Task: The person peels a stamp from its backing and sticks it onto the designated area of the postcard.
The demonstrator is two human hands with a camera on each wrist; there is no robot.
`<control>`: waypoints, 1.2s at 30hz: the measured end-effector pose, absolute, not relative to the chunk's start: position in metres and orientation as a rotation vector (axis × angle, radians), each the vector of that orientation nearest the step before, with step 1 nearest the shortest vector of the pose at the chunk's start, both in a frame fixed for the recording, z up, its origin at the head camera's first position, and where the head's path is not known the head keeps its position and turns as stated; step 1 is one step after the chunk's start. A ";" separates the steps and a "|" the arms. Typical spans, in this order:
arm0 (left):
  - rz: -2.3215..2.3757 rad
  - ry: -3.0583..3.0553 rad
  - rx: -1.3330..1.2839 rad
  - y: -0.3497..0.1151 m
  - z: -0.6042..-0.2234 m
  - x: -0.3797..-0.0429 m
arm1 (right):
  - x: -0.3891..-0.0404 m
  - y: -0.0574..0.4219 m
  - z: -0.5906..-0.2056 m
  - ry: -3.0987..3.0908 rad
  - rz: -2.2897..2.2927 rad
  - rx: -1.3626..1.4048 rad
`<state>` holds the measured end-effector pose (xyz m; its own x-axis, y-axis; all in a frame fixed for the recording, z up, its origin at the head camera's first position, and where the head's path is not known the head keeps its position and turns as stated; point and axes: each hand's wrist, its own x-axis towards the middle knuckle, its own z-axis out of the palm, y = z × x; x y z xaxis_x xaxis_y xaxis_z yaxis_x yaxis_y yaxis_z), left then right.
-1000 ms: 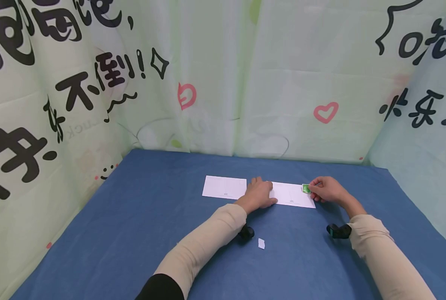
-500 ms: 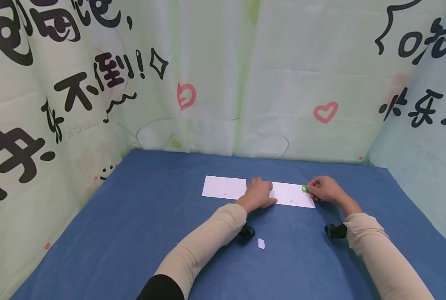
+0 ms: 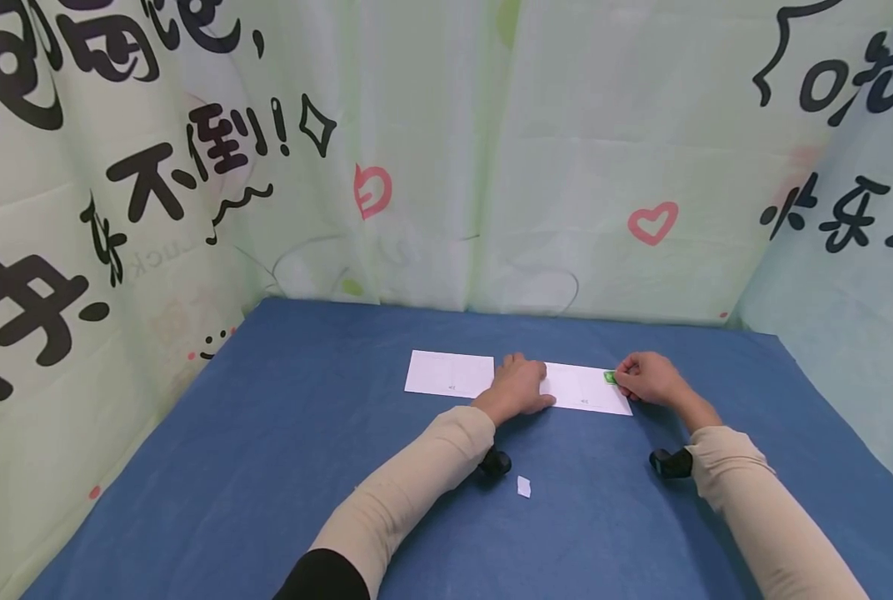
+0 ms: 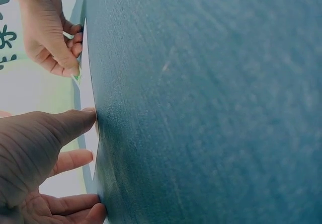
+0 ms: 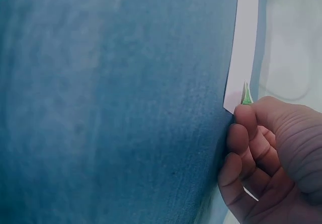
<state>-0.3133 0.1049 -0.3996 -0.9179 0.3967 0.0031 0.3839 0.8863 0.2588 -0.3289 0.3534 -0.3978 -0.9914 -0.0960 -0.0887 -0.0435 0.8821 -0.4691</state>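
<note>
A small green postage stamp [image 3: 610,377] with a pale border is at the upper right corner of a white envelope or card [image 3: 585,389]. My right hand [image 3: 652,379] pinches the stamp between thumb and index finger; in the right wrist view the stamp [image 5: 246,95] looks bent up at its tip, and the fingers hide part of it. With fingers spread, my left hand [image 3: 520,387] rests on the same white sheet's left end, its thumb on the near edge in the left wrist view. Another white sheet [image 3: 449,373] lies just left of that hand.
A small white paper scrap [image 3: 524,487] lies nearer on the blue cloth-covered table [image 3: 281,467]. Printed pale curtains [image 3: 431,150] stand behind the table and at both sides.
My right hand has shifted slightly left, and less of the stamp's green face shows than before. The left hand and the white sheets have stayed in place.
</note>
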 end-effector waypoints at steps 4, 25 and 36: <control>0.391 3.003 0.620 0.106 -0.399 -0.313 | -0.328 0.354 -0.398 2.968 -0.712 -0.087; 0.421 2.995 0.624 0.104 -0.397 -0.310 | -0.304 0.354 -0.394 3.167 -0.622 -0.063; 0.453 2.997 0.627 0.103 -0.398 -0.308 | -0.296 0.346 -0.395 3.164 -0.476 -0.308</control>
<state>-0.3080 0.1027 -0.3976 -0.9168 0.3991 0.0141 0.3854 0.8751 0.2927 -0.2955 0.3460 -0.3950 -0.9789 -0.1778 0.1002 -0.1994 0.9379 -0.2838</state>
